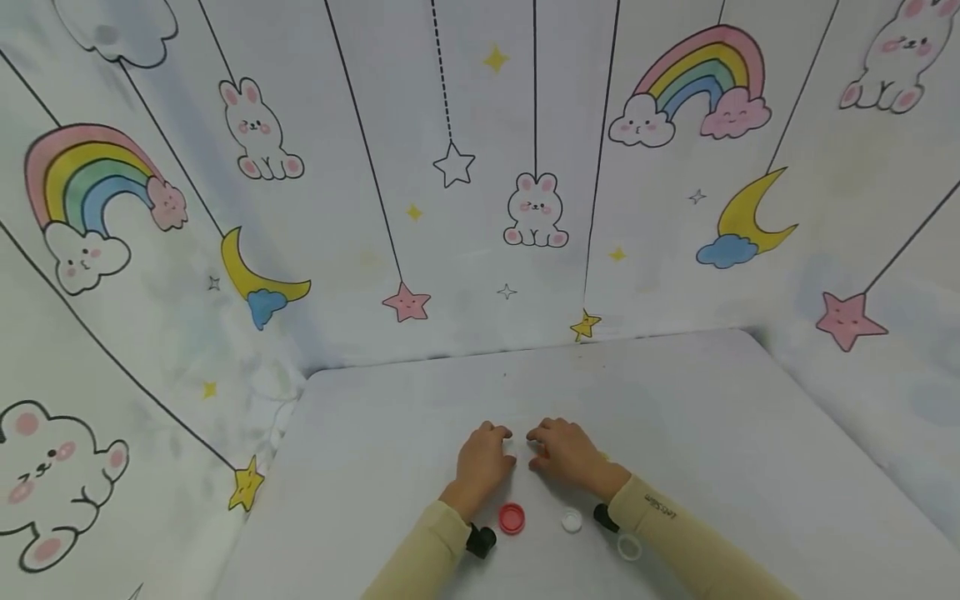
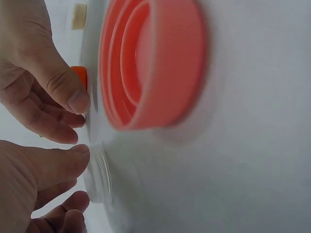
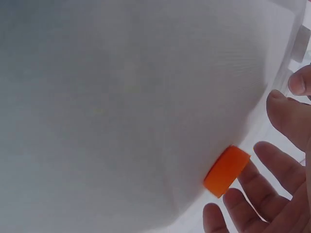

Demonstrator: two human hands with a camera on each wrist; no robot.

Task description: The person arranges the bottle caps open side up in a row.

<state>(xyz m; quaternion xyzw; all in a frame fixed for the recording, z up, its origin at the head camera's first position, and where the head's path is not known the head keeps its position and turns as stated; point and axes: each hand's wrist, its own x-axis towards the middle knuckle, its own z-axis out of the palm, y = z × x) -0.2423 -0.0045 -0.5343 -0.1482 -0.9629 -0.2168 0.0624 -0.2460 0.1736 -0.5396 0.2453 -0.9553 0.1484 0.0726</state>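
Note:
My left hand reaches over the white table, fingers loosely bent. In the left wrist view, a clear ridged lid sits at its thumb and fingers; whether they touch is hard to tell. Opposite, with a gap between, is my right hand, its fingers spread and slightly bent. An orange cap lies near those fingers, apparently not gripped. Close to my left wrist lies a red cap, hollow side up; it looks large and pinkish in the left wrist view.
A small white cap and a clear ring lie nearer me, between and under the forearms. Past the right hand shows a tan piece. Dark wrist cameras sit beneath the sleeves. Walls with drawn figures border the white table.

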